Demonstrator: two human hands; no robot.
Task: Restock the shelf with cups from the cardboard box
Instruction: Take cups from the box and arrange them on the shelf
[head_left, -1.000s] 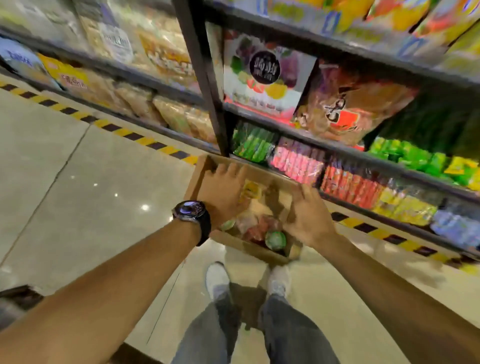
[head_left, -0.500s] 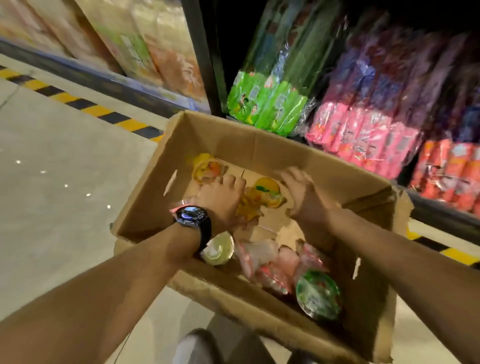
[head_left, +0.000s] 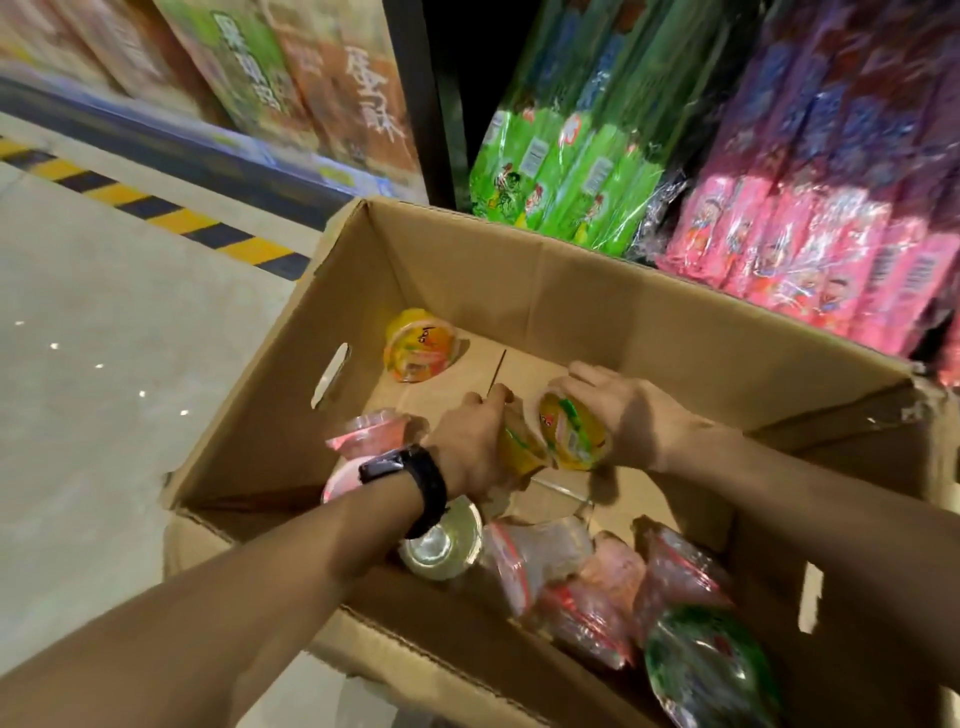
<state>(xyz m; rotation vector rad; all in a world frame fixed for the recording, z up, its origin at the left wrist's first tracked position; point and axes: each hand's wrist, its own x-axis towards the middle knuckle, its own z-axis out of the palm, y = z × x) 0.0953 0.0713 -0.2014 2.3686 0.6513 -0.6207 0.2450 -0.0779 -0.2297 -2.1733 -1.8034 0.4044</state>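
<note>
Both hands are down inside the cardboard box (head_left: 519, 270), mid-floor. The right hand (head_left: 626, 415) wraps a yellow fruit cup (head_left: 574, 434) from above, fingers curled over its far side, cup tipped on its side with the lid facing the camera. The left hand (head_left: 472, 447) grips a second yellow cup (head_left: 519, 449) touching the first; its fingers curl round the cup, but the fingertips are hidden behind the back of the hand. One cup per hand probably halves the trips to the shelf. Same flavour in both hands, so likely one facing gets filled at a time. A third yellow cup (head_left: 420, 345) lies alone toward the box's far-left corner, apart from both hands. Pink cups (head_left: 371, 434) sit against the box's left wall, a pale cup (head_left: 441, 540) lies under the left wrist by the near wall, red bagged cups (head_left: 587, 587) and a green-lidded cup (head_left: 706, 670) are piled in the near-right corner. The cups lie loose and tipped, so each needs righting before it can be shelved. The box is parked right against the shelf: green snack packs (head_left: 561, 176) and pink snack packs (head_left: 810, 249) hang just beyond its far wall, which keeps the reach short. Stage, as judged: pick under way, none of these cups shelved yet.
</note>
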